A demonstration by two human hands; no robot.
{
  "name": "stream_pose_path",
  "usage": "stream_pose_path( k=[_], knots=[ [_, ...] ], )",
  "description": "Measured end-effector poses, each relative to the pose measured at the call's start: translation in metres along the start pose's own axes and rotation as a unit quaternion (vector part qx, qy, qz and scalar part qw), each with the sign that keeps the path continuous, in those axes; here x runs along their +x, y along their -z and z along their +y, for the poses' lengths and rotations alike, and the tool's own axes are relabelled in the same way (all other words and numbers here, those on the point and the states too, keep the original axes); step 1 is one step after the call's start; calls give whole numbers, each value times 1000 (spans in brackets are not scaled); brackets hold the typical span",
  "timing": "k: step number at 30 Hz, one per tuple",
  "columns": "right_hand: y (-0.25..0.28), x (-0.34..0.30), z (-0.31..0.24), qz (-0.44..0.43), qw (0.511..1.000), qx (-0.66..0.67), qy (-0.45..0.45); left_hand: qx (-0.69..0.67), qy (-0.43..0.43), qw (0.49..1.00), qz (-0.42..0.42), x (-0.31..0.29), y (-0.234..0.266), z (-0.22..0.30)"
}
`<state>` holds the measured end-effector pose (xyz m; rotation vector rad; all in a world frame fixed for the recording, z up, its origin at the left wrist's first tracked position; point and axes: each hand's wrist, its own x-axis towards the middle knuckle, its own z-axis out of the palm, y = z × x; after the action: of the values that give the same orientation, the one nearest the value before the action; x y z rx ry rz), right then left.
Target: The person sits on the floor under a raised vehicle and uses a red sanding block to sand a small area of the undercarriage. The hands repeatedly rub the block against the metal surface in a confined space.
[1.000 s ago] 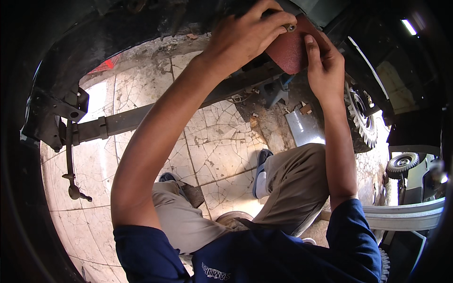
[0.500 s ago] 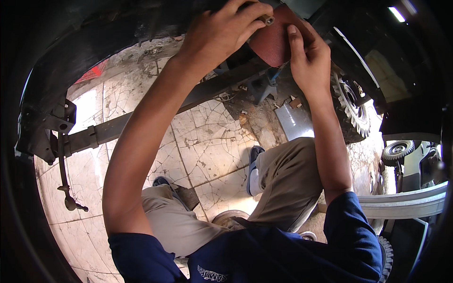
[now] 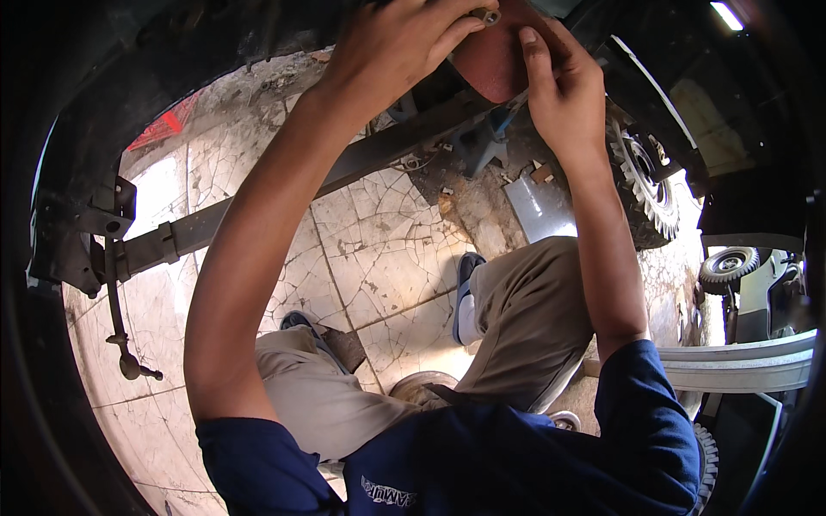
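Note:
Both my arms reach up to the top edge of the view. My left hand [image 3: 400, 43] is closed on a small brass-coloured metal fitting [image 3: 491, 17] with a hole in its end; part of the fitting is hidden by the fingers. Right beside it, a curved sheet of reddish-brown sandpaper [image 3: 492, 67] is pinched in my right hand [image 3: 565, 99], its thumb flat on the rough face. The fitting lies over the sheet's upper part in view; whether they touch I cannot tell. The sheet's top is cut off by the frame.
A dark metal beam [image 3: 348, 178] crosses behind my forearms, with a bracket and hanging rod [image 3: 116, 301] at left. A toothed tyre [image 3: 650, 189] and pale curved rails [image 3: 740, 365] stand at right. A metal plate [image 3: 538, 209] lies on the cracked tile floor [image 3: 379, 232].
My hands, the fitting and the sandpaper sit slightly higher in the view, with more of the sheet cut off at the top. Both grips stay the same.

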<state>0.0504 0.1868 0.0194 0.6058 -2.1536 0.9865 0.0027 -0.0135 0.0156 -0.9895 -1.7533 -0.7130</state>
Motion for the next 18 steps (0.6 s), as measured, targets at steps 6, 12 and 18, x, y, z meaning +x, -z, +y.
stream_pose_path(
  k=[6, 12, 18],
  knots=[
    [3, 2, -28, -33, 998, -1, -55, 2, 25, 999, -28, 0, 1, -1],
    [4, 2, -25, -35, 998, -22, -50, 19, 26, 999, -23, 3, -3, 1],
    [2, 2, -22, -27, 998, 18, -45, 8, 5, 1000, 7, -1, -6, 2]
  ],
)
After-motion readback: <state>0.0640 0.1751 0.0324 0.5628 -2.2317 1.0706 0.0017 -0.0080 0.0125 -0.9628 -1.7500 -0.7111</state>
